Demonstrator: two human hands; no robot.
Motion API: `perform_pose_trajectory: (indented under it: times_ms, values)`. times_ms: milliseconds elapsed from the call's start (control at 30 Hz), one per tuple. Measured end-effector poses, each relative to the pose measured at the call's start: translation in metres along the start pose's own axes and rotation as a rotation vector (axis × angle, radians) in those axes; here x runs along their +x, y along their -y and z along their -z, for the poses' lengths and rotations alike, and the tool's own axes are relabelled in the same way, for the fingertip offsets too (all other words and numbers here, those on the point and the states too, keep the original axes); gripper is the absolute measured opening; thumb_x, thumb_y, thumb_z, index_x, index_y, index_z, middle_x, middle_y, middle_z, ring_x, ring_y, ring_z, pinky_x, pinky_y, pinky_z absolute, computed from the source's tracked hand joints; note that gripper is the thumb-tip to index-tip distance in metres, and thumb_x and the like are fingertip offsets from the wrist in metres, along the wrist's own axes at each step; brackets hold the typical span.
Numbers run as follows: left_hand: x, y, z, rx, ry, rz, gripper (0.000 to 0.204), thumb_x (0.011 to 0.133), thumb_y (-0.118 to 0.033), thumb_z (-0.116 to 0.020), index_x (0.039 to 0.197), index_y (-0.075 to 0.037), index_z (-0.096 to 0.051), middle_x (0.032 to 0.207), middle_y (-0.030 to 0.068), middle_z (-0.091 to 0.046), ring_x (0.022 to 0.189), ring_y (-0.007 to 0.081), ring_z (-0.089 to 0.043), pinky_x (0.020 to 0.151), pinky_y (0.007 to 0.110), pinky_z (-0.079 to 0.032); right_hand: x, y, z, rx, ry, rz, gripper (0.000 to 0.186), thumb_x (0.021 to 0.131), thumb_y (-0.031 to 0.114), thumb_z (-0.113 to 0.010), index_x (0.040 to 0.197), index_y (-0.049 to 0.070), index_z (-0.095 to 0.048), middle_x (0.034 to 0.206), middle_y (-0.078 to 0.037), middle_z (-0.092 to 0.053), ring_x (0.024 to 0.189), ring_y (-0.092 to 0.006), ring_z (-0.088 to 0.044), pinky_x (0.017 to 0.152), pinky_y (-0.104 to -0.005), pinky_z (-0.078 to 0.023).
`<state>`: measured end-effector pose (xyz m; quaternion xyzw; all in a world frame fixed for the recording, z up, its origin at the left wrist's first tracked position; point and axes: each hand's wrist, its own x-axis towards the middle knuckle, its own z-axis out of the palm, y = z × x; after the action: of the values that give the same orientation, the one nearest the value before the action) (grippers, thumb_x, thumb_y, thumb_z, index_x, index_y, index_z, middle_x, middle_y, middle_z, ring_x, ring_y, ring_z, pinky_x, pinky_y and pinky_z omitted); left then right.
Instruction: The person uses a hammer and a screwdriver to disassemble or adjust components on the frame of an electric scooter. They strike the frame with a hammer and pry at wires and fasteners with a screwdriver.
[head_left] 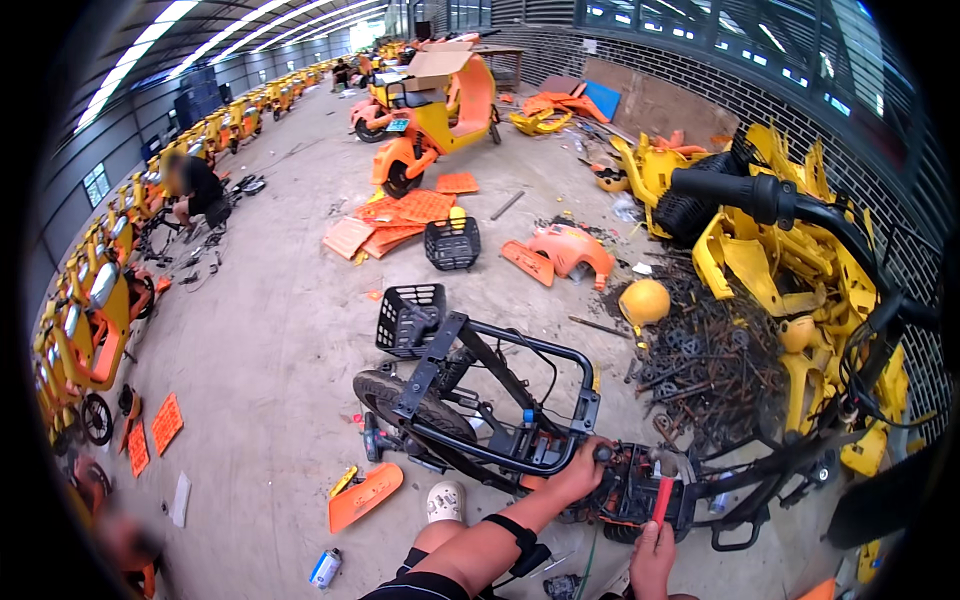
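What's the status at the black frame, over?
Left grip closed, apparently on dark handle. Right grip holding red-handled hammer over black frame. Clutter: heaped metal parts alongside.

Place: a scooter workshop in a warehouse-like hall;
Overhead: bright strips [140, 55], perhaps skylights;
Left: long row of yellow scooters [100, 320];
Right: heaped yellow panels [745, 265] beside a brick wall [680, 80];
Near: bare scooter frame [588, 412] on concrete floor [270, 350].
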<state>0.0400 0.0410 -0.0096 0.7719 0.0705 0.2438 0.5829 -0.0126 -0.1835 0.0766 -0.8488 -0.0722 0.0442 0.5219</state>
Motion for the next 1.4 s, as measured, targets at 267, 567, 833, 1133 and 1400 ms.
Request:
perform_pose_trajectory:
  times_ms: [267,567,833,1133,1400]
  values:
    - [-0.001,-0.006,0.003,0.033,0.014,0.057,0.034,0.091,-0.005,-0.063,0.123,-0.007,-0.052,0.114,0.0144,-0.069,0.109,0.0400,-0.065,0.091,0.045,-0.053,0.038,-0.080,-0.027,0.633,0.186,-0.849,0.010,0.101,0.020,-0.053,0.096,0.010,-0.053,0.066,0.001,-0.047,0.050,-0.0118,-0.044,0.045,-0.0305,-0.039]
    - [-0.001,0.008,-0.005,0.115,-0.003,0.019,0.033,0.095,-0.011,-0.066,0.125,-0.009,-0.052,0.114,0.0130,-0.070,0.108,0.0370,-0.068,0.089,0.044,-0.054,0.046,-0.104,-0.052,0.705,0.322,-0.944,0.006,0.097,0.012,-0.055,0.096,0.008,-0.053,0.069,-0.001,-0.050,0.055,-0.0128,-0.049,0.048,-0.0314,-0.043]
    - [-0.003,0.004,-0.004,0.084,0.006,0.066,0.032,0.097,-0.013,-0.066,0.125,-0.010,-0.052,0.115,0.0135,-0.069,0.107,0.0369,-0.069,0.088,0.044,-0.054,0.042,-0.107,-0.063,0.623,0.342,-0.974,0.004,0.097,0.011,-0.054,0.097,0.008,-0.051,0.071,-0.002,-0.051,0.055,-0.0143,-0.050,0.049,-0.0330,-0.044]
    - [-0.002,0.008,-0.006,0.062,-0.002,0.047,0.030,0.097,-0.012,-0.066,0.124,-0.008,-0.052,0.115,0.0151,-0.069,0.108,0.0376,-0.068,0.088,0.044,-0.054,0.040,-0.116,-0.068,0.614,0.408,-1.046,0.006,0.094,0.010,-0.057,0.092,0.007,-0.052,0.069,-0.002,-0.052,0.055,-0.0141,-0.051,0.050,-0.0333,-0.043]
    - [0.000,0.004,0.002,-0.001,0.039,0.022,0.033,0.093,-0.005,-0.065,0.123,-0.006,-0.052,0.117,0.0158,-0.069,0.110,0.0387,-0.067,0.091,0.044,-0.054,0.042,-0.104,-0.075,0.539,0.453,-0.995,0.009,0.094,0.011,-0.058,0.090,0.005,-0.053,0.069,-0.004,-0.054,0.057,-0.0161,-0.053,0.050,-0.0344,-0.045]
